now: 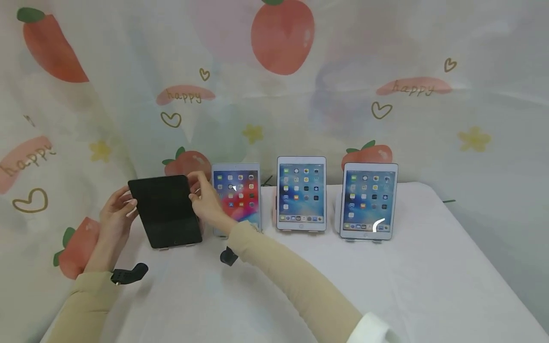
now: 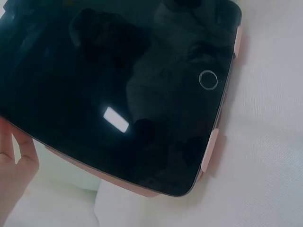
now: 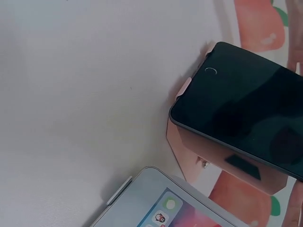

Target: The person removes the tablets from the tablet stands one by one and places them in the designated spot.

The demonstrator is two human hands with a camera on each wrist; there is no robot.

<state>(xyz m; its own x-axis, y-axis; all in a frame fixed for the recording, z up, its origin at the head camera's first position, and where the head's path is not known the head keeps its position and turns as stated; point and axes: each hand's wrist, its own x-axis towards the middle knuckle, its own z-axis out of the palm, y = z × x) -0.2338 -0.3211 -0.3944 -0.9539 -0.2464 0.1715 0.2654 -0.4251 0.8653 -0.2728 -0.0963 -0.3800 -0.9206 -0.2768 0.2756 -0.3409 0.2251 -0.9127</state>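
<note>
A black tablet (image 1: 167,212) with a dark screen leans on a pink stand (image 3: 182,149), its home-button end resting at the stand's two front lips. My left hand (image 1: 116,209) grips the tablet's left edge near the top, thumb toward the front. On the opposite side my right hand (image 1: 207,202) pinches the upper right edge between thumb and fingers. In the left wrist view, fingers (image 2: 19,165) touch the long edge. Just right of the black tablet stands a white tablet (image 1: 236,190) with a lit red and blue screen, partly hidden by my right hand.
Two more white tablets, a middle one (image 1: 301,193) and a right one (image 1: 369,201), stand lit on their stands along the back. A white cloth (image 1: 386,295) covers the table. Behind hangs a fruit-patterned curtain (image 1: 343,47). Dark wrist cameras (image 1: 128,275) stick out from both wrists.
</note>
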